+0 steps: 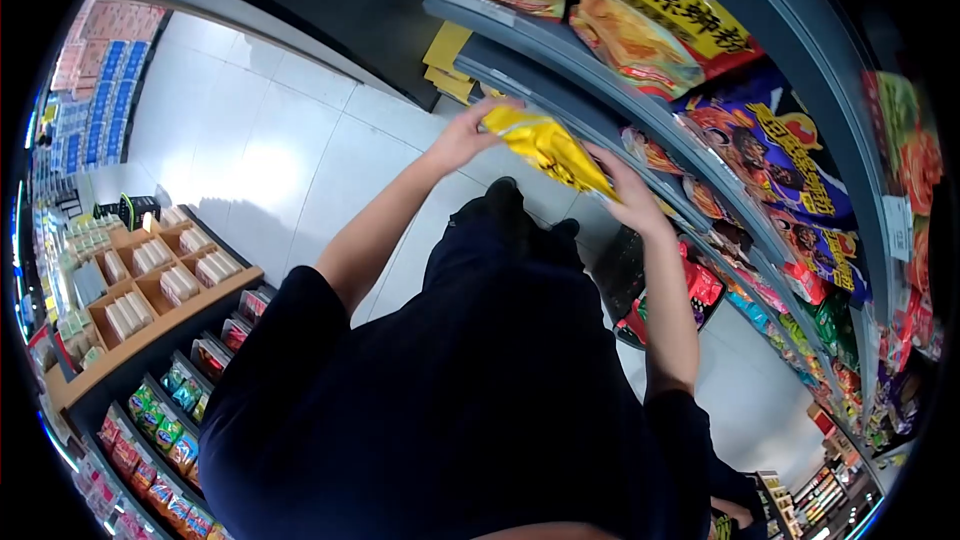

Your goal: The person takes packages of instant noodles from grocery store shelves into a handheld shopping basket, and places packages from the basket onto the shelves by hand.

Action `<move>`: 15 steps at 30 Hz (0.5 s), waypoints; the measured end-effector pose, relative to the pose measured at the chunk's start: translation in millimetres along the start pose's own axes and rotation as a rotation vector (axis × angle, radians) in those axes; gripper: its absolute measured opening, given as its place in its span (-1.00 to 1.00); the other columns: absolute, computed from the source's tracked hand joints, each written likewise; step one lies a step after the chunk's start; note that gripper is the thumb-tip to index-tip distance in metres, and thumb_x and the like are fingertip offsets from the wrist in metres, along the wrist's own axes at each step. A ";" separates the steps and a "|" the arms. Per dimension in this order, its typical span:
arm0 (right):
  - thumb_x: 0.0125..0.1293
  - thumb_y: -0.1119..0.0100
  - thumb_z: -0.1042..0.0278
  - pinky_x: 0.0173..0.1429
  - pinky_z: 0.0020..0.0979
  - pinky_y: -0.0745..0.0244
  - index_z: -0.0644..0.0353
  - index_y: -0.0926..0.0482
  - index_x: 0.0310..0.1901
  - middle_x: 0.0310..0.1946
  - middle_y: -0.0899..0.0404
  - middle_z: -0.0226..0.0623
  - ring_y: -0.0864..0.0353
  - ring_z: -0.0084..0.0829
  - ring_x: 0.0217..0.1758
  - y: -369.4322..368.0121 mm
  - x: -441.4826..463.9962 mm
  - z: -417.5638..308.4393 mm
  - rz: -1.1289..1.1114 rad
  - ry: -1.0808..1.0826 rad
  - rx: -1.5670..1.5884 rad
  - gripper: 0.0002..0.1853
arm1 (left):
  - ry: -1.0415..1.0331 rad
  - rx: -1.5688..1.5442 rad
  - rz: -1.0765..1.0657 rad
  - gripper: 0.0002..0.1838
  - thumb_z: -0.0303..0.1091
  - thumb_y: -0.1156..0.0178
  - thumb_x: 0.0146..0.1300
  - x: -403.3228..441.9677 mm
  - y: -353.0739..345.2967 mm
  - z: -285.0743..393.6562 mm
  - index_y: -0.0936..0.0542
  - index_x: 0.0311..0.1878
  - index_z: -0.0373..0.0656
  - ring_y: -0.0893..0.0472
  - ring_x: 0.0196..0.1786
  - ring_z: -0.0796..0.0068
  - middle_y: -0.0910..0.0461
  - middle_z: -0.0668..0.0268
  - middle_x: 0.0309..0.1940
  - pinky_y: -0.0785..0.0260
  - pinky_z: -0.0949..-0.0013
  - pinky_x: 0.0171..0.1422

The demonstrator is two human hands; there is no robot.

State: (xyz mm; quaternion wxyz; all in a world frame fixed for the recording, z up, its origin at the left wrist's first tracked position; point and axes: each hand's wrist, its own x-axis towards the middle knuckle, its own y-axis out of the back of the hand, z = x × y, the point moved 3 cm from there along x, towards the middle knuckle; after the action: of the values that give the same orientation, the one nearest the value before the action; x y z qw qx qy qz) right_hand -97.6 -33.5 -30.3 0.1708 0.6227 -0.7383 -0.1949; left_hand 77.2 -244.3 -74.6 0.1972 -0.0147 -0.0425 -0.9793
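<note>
Beneath you, the pale tiled floor [260,160] leaves open space around the spot where you stand, so plant both feet before turning with your load. On your right, the shelf [555,48] runs close by, its edge near your right hand [635,198]; give those knuckles room and lift away from the edge rather than along it. The basket [612,278] sits low beside your legs, partly hidden by your right forearm, with red packs [702,278] in it; mind it if you shift your stance. Purple packs [745,145] lie on the shelf, beyond the right hand.

Smallest of all, the yellow bag [548,148] hangs over the floor in front of you, creased and tilted down to the right. Your left hand [475,133] is closed on its upper end; your right hand curls around its lower end, some fingers hidden. Grip lightly at the ends, spare the middle from squeezing, and level the bag before reading it.
</note>
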 end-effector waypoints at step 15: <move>0.16 -0.24 0.43 0.25 -0.41 -0.33 0.42 -0.40 0.15 0.11 -0.50 -0.04 -0.49 -0.28 0.20 -77.5 141.0 101.8 0.544 -0.384 0.327 -0.49 | 0.256 0.171 0.264 -0.66 -0.39 -0.05 0.29 73.6 111.3 -94.8 -0.46 0.10 -0.31 -0.52 0.06 0.42 -0.56 0.20 0.01 -0.33 0.35 0.17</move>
State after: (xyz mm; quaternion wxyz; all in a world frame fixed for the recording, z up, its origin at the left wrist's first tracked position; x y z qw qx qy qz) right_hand -105.3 -176.4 -155.9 -0.0271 0.3747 -0.9169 -0.1350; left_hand 51.3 -383.3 -157.0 0.3283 0.1215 -0.0978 -0.9316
